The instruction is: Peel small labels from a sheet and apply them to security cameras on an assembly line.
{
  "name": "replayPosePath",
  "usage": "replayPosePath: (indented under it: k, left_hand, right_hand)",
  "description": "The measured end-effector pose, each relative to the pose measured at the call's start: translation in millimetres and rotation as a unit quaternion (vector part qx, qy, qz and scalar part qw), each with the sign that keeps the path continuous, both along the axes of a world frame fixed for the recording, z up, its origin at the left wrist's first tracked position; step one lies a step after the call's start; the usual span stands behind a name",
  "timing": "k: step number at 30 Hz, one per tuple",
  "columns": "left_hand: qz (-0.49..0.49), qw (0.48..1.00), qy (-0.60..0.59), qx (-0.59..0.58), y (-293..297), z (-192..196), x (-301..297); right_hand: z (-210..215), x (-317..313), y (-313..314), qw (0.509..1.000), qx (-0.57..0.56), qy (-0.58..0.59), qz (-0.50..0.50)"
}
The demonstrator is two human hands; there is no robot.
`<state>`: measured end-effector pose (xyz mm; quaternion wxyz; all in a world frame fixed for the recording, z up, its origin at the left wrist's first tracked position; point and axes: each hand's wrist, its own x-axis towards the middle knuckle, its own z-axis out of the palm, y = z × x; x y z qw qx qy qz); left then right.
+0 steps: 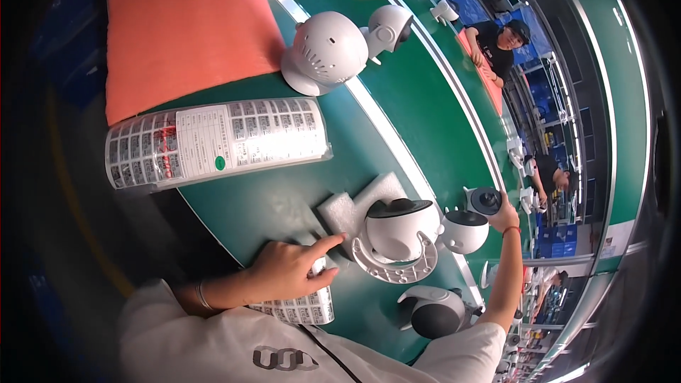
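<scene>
On the green tabletop (284,198), my left hand (287,269) presses a label sheet (301,308) flat, fingers (328,243) spread and the forefinger stretched toward the upturned white dome camera (401,230) on its foam pad (358,206), with a label roll (213,142) and an orange mat (184,28) well beyond. Further right, my right hand (502,218) reaches to a small dark-faced camera (484,201) at the belt's edge, fingers seemingly closed on it, though I cannot tell for sure. I judge the loose dome could roll off its pad if my forefinger nudges it, and the far camera could slip off the edge from so stretched a hold.
</scene>
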<state>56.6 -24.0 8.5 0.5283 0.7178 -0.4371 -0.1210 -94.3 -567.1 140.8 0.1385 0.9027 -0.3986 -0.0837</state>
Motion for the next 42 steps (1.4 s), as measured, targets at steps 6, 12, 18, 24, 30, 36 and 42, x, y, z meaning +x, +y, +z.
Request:
replayPosePath:
  k: [6,12,18,24,30,36,42]
  left_hand:
    - [-0.007,1.000,0.013,-0.005,-2.1,5.1,2.5]
    - [-0.003,1.000,0.017,-0.004,-4.8,2.5,4.3]
    - [-0.034,0.997,0.045,-0.049,2.0,-0.5,7.4]
    - [-0.071,0.988,0.117,-0.072,10.6,3.1,14.9]
    - [-0.088,0.972,0.179,-0.123,23.9,2.3,36.4]
    - [-0.083,0.976,0.166,-0.112,28.8,-1.5,49.7]
    - [-0.096,0.967,0.202,-0.120,30.5,0.5,52.0]
  right_hand:
    - [52.7,52.2,43.9,0.988,-0.021,-0.081,0.127]
    - [64.2,188.2,221.7,0.948,0.009,-0.094,0.305]
    - [24.7,232.8,312.6,0.938,0.016,0.007,0.345]
    - [63.5,297.9,241.3,0.913,0.237,0.015,0.332]
    - [41.3,385.5,141.0,0.943,0.016,-0.018,0.332]
    - [-2.4,387.4,89.5,0.927,0.156,-0.057,0.337]
    - [-16.6,388.8,105.9,0.926,0.175,-0.177,0.285]
